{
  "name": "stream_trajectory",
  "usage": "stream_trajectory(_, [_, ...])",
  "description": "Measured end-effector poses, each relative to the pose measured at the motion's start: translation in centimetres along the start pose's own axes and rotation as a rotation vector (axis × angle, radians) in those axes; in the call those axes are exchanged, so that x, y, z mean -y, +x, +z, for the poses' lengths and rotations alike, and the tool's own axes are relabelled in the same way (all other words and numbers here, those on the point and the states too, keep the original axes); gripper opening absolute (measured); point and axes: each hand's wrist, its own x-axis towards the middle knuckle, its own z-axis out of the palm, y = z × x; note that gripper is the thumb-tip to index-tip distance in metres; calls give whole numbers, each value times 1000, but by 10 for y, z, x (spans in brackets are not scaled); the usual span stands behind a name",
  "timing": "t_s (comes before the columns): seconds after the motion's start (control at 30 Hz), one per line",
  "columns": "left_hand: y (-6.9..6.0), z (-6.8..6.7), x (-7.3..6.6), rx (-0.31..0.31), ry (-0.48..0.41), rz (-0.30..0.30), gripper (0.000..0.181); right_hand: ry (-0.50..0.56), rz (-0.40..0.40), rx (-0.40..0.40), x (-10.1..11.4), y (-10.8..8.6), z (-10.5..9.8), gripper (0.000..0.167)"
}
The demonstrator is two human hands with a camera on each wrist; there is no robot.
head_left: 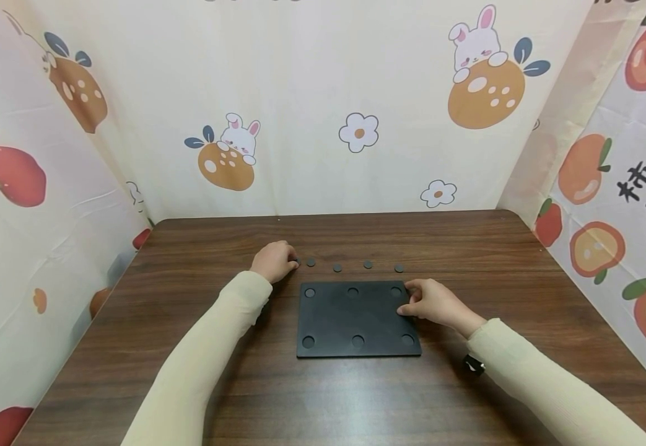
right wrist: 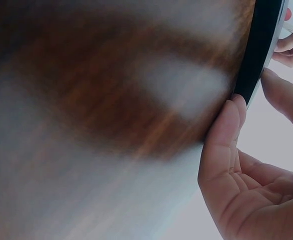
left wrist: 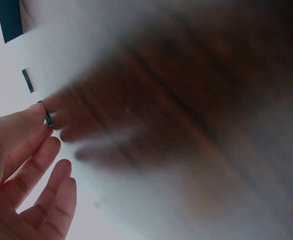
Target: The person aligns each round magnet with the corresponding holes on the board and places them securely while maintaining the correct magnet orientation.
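Observation:
A flat black board (head_left: pixel 356 319) with round recesses along its far and near edges lies on the table. My right hand (head_left: pixel 434 301) grips the board's right edge, thumb and fingers at the rim; the right wrist view shows its fingers (right wrist: pixel 224 122) against the dark edge. Left of the board's far side, my left hand (head_left: pixel 275 261) pinches a small dark disc (left wrist: pixel 48 118) between thumb and index finger, the other fingers loosely bent. Further dark discs lie in a loose row behind the board, the nearest disc (head_left: pixel 311 262) just right of that hand.
The brown wood-grain table (head_left: pixel 356 396) spreads around the board. A patterned curtain (head_left: pixel 311 167) with rabbits, fruit and flowers stands behind the table's far edge, with similar cloth at both sides. A small black device (head_left: pixel 474 364) sits at the right wrist.

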Motion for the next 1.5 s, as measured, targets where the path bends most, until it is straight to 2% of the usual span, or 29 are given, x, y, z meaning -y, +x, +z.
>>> stream_trajectory(0.83, [-11,-6,-4,45,-20,12,14,-4,22,0,-1,1,0,75])
stream_trajectory(1.23, [-20,-5,-6,47,-34,39,17,4,5,2,-2,0,0,75])
stream_trajectory(1.5, [-28,-7,-10,27,-39,66,18,-4,8,-3,-1,-1,0,75])
